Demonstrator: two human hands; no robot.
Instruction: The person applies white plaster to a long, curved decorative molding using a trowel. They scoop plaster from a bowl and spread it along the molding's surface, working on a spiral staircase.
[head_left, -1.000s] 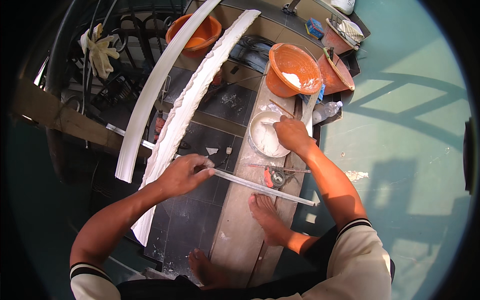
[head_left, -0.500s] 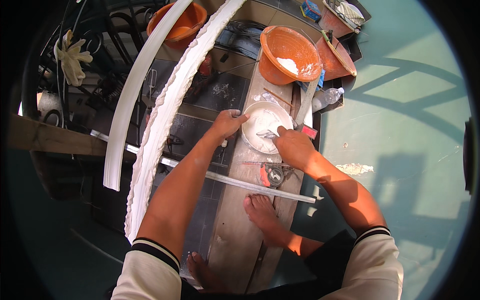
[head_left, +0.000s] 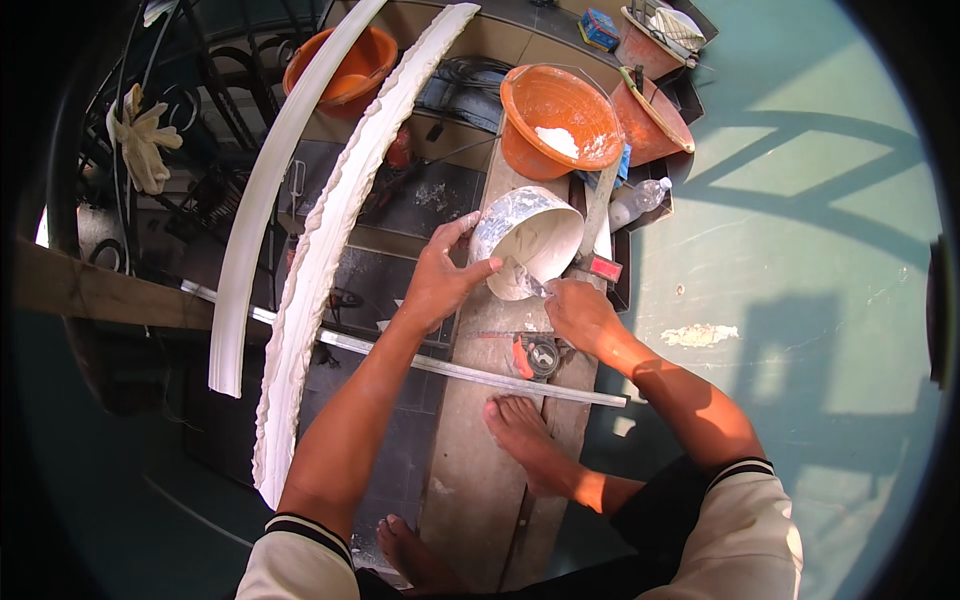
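Note:
A white bowl (head_left: 548, 212), its outer wall smeared with grey and white, is tilted up above the wooden plank (head_left: 455, 440) with its mouth turned to the lower right. My left hand (head_left: 447, 270) grips its left side, thumb at the near rim. In my right hand (head_left: 583, 315) is the handle of a small trowel (head_left: 520, 277). The plaster-coated blade lies at the bowl's lower inner wall, near my left thumb. White plaster coats the inside; how much lies deeper is hard to tell.
A tape measure (head_left: 537, 356) and a metal bar (head_left: 480, 375) lie close to my foot. Beyond the bowl stands an orange bucket (head_left: 525, 150) holding white powder, with a plastic bottle (head_left: 640, 203) to its right. Two long white mouldings (head_left: 340, 215) slant across the left.
The bowl has gone from resting level to being lifted and tipped, its outside now showing. My left hand has shifted onto its side, and the trowel has moved to the lower inner wall.

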